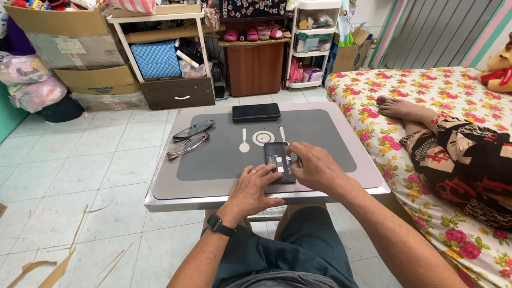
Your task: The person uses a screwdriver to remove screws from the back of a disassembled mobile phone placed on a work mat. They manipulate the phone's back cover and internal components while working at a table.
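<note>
Left third of the table (165, 186): two pairs of eyeglasses lie side by side near the left edge, the dark-framed pair (193, 129) farther from the person, the brown-framed pair (187, 145) nearer. Neither is touched.

Centre, far edge: a black rectangular case or cover (256, 112) lies flat, well apart from both hands.

Centre, near edge: a dark mobile phone with its back open (278, 161) lies flat on the grey mat, inner compartment facing up. The left hand (255, 188), watch on the wrist and ring on one finger, rests palm down with fingers spread, fingertips pressing the lower end of the phone. The right hand (316, 165) is curled over the phone's right side, fingertips at the compartment; whether it pinches a small part cannot be told.

Progress, as a judgement: the back is off and the interior exposed, so opening appears done; work inside the compartment is in hand, and closing remains.

Hidden: the phone's lower right portion lies under the hands. Small pale parts inside the compartment are too small to identify.

Right: a person's legs (426, 133) lie on a floral bed (469, 245).
</note>
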